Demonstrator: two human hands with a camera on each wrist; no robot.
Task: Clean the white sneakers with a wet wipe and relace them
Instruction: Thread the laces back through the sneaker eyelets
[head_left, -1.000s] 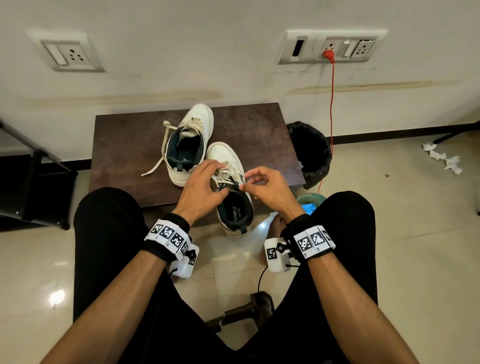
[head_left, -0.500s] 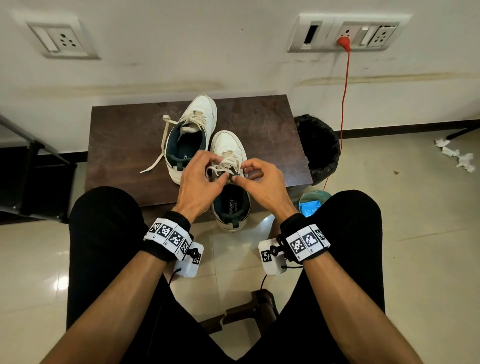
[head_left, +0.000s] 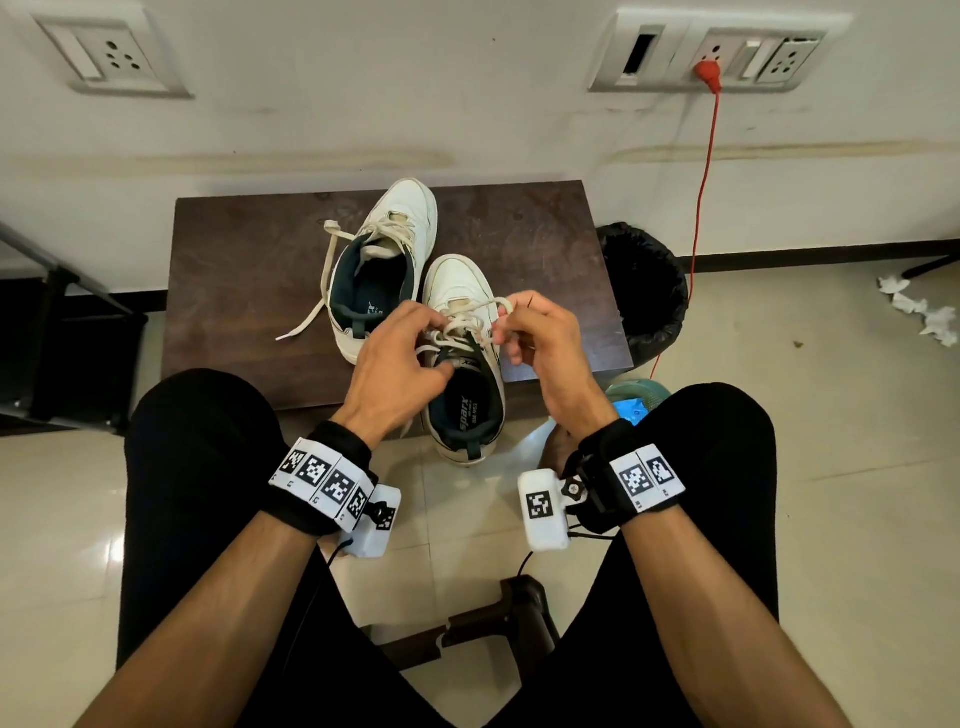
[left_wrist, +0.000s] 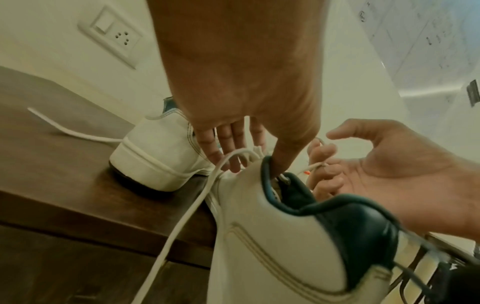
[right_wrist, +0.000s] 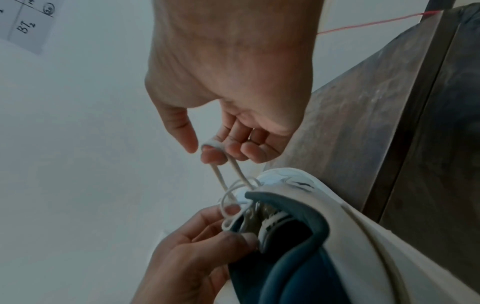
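Near sneaker (head_left: 464, 364), heel overhanging the table (head_left: 234, 270) edge: lace (head_left: 467, 325) threaded, knot under way. Far sneaker (head_left: 382, 265), just beyond it: lace ends loose, likely untied. Right hand (head_left: 540, 338) curled, forefinger hooked through a loop. Left hand (head_left: 400, 364) pinches lace at the tongue.

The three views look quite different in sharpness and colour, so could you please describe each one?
Head view: sharp, evenly lit, glare on the glossy beige floor tiles. Left wrist view: yellowish cast, the near white sneaker's heel smeared by blur. Right wrist view: bluish, dim, soft.
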